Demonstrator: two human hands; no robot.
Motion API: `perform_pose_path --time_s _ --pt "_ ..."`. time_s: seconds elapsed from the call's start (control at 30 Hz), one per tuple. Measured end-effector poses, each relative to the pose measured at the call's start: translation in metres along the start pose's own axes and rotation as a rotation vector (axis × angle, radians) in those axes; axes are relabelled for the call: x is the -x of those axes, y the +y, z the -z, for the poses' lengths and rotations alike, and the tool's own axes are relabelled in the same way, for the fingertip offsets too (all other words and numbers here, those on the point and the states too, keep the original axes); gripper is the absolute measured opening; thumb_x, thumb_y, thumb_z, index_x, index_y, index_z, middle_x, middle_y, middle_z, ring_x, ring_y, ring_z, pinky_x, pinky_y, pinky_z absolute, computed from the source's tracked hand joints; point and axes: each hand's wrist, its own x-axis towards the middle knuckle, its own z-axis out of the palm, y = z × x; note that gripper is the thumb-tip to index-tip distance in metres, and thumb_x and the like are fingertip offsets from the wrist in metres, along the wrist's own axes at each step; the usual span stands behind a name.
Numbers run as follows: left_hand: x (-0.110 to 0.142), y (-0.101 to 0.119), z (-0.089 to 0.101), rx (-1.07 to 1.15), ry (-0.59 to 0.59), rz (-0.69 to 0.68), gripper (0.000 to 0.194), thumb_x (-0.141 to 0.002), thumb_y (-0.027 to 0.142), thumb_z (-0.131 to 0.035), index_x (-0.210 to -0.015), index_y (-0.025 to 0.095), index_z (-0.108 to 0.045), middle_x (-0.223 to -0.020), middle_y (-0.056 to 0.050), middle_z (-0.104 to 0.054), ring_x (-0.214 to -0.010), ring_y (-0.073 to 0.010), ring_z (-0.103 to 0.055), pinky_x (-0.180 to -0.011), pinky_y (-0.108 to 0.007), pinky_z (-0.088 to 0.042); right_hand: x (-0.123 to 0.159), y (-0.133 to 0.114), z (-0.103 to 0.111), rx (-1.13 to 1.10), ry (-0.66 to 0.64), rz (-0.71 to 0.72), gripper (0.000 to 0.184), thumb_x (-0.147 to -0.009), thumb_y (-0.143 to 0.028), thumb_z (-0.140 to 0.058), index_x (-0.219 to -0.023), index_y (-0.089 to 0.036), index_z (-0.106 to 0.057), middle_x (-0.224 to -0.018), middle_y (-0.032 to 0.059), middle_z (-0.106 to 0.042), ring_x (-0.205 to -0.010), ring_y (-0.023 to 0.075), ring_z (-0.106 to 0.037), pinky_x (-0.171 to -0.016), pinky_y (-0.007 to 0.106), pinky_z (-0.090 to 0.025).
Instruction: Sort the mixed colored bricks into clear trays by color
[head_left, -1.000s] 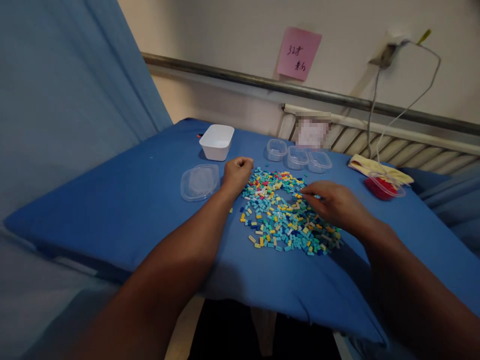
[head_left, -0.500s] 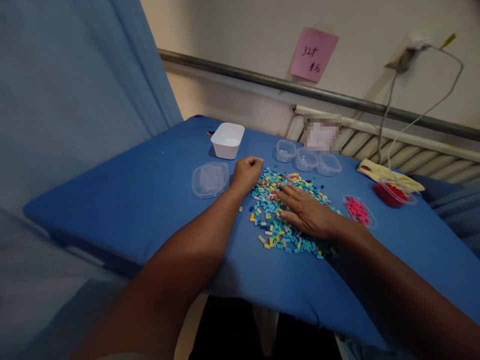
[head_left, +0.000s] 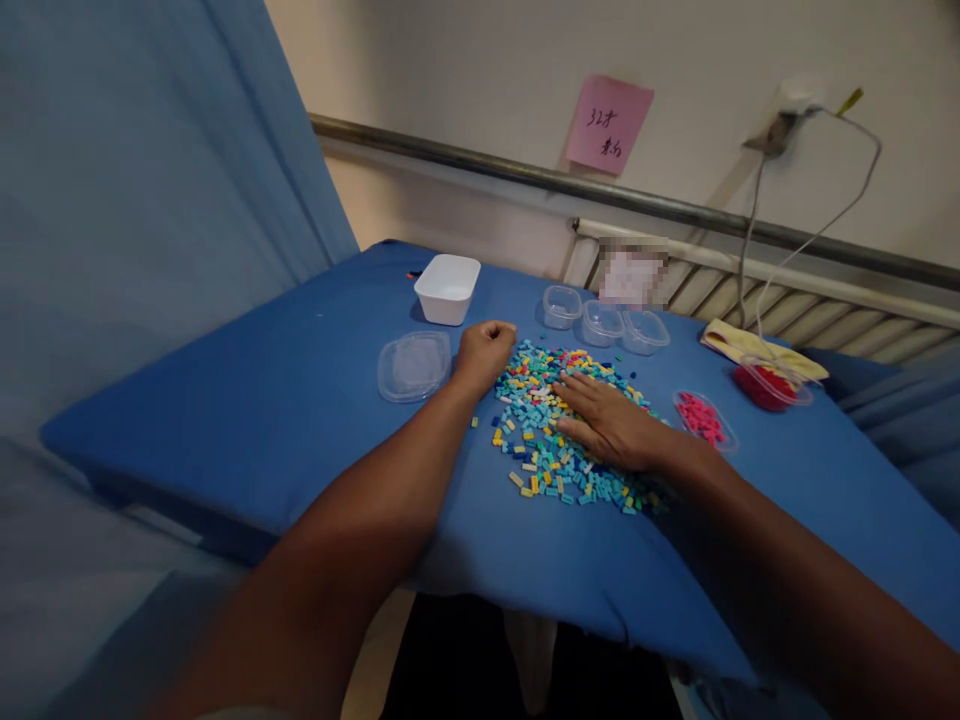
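A spread pile of small toy building bricks (head_left: pixel 536 412), mostly turquoise and yellow with some red, white and dark blue, lies on the blue-covered table (head_left: pixel 285 400). My right hand (head_left: pixel 611 425) rests palm down over the pile, its fingers stretched out and hiding the bricks under it. At the pile's upper left edge, my left hand (head_left: pixel 484 355) is closed with the fingers curled in; whatever it may hold is hidden. Just left of that hand lies a clear plastic lid (head_left: pixel 414 367). Behind it stands a white tub (head_left: pixel 448 288).
Clear tubs (head_left: pixel 562 307) stand in a row behind the pile. To the right are a clear lid with pink bricks (head_left: pixel 701 418), a container of red pieces (head_left: pixel 765 388) and a yellow cloth (head_left: pixel 795 355). A cable (head_left: pixel 814 235) hangs from the wall socket; a radiator stands behind.
The view has shifted slightly, so the whole scene sits a little further left and lower. Both hands keep nearly the same place and pose at the pile.
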Motion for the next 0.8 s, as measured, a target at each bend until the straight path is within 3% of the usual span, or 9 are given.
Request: perform_pose_path --time_s 0.1,0.2,0.4,0.53,0.63,0.8 --pt "0.000 -0.001 -0.002 -0.002 -0.003 0.008 0.026 -0.090 0.039 -0.067 -0.084 0.016 -0.077 -0.080 -0.003 -0.073 -0.072 -0.0176 -0.064 -0.068 -0.029 -0.047 0.029 -0.002 -0.001 0.013 0.006 -0.069 0.088 -0.109 -0.076 -0.029 -0.174 -0.017 -0.038 -0.181 0.0165 -0.031 -0.169 0.0363 -0.023 -0.137 0.059 -0.023" --pt "-0.001 -0.002 -0.003 -0.049 0.006 0.001 0.027 -0.090 0.041 -0.066 -0.083 0.017 -0.077 -0.077 -0.002 -0.072 -0.072 -0.0185 -0.065 -0.067 -0.029 -0.046 0.039 -0.010 0.004 0.016 0.053 -0.108 0.086 -0.109 -0.075 -0.032 -0.174 -0.019 -0.039 -0.181 0.0163 -0.029 -0.169 0.0367 -0.022 -0.137 0.060 -0.024" --pt "-0.002 -0.004 -0.001 -0.043 0.002 -0.027 0.030 -0.088 0.045 -0.066 -0.080 0.018 -0.076 -0.077 -0.003 -0.072 -0.074 -0.0196 -0.065 -0.068 -0.029 -0.048 -0.003 -0.053 0.012 -0.053 0.058 0.027 0.087 -0.110 -0.076 -0.030 -0.169 -0.014 -0.046 -0.178 0.0209 -0.037 -0.167 0.0370 -0.031 -0.136 0.058 -0.027" --pt "-0.002 -0.005 -0.001 -0.009 0.004 -0.014 0.029 -0.087 0.044 -0.066 -0.079 0.017 -0.075 -0.078 -0.004 -0.072 -0.074 -0.0190 -0.065 -0.069 -0.029 -0.049 -0.019 -0.085 0.003 -0.114 0.040 0.038 0.099 -0.106 -0.082 -0.032 -0.170 -0.006 -0.042 -0.178 0.0255 -0.033 -0.168 0.0397 -0.025 -0.136 0.060 -0.025" --pt "-0.002 -0.005 -0.002 0.001 -0.006 -0.016 0.028 -0.087 0.043 -0.066 -0.083 0.017 -0.077 -0.081 -0.004 -0.074 -0.074 -0.0185 -0.065 -0.069 -0.028 -0.049 -0.010 -0.100 -0.002 -0.131 0.028 0.060 0.102 -0.104 -0.084 -0.035 -0.171 -0.007 -0.040 -0.180 0.0241 -0.027 -0.170 0.0388 -0.021 -0.137 0.060 -0.022" --pt "-0.001 -0.004 -0.003 -0.003 -0.007 -0.002 0.029 -0.089 0.042 -0.066 -0.084 0.017 -0.077 -0.080 -0.004 -0.073 -0.073 -0.0184 -0.064 -0.068 -0.028 -0.048 0.023 -0.113 -0.002 -0.107 0.006 0.121 0.092 -0.108 -0.077 -0.040 -0.174 -0.013 -0.038 -0.181 0.0195 -0.025 -0.170 0.0369 -0.018 -0.137 0.059 -0.022"
